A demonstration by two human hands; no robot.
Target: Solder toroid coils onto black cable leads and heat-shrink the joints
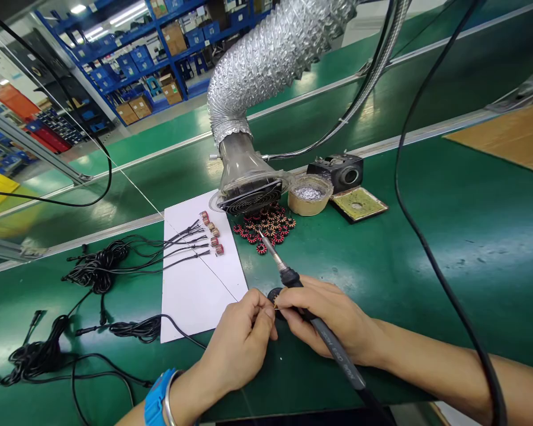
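1. The left hand (242, 340) is pinching thumb and forefinger tightly together on the near edge of a dark ring coil (273, 294). A fine coppery lead is showing at the fingertips.
2. The right hand (326, 319) is gripping the soldering iron (337, 355) like a pen, fingers closed round its black handle. Its fingertips are also touching the ring coil from the other side. The iron's metal tip is pointing up and away, clear of the coil.
3. The ring coil is sitting between the two hands, just off the near right corner of the white paper sheet (195, 290), over the green table (426, 248).
4. Five small coils (212, 232) are lying in a row on the sheet, each meeting the end of a black cable (177, 242); these seem to be finished pieces.
5. A pile of loose red-and-black coils (266, 228) is waiting under the extractor hood (249, 183), and coiled cable bundles (98, 266) are lying to the left. Judging by this, much more is lying unjoined than joined.
6. A tub of solder scraps (310, 194) and the iron stand (357, 204) are sitting beside the hood, well apart from the hands.
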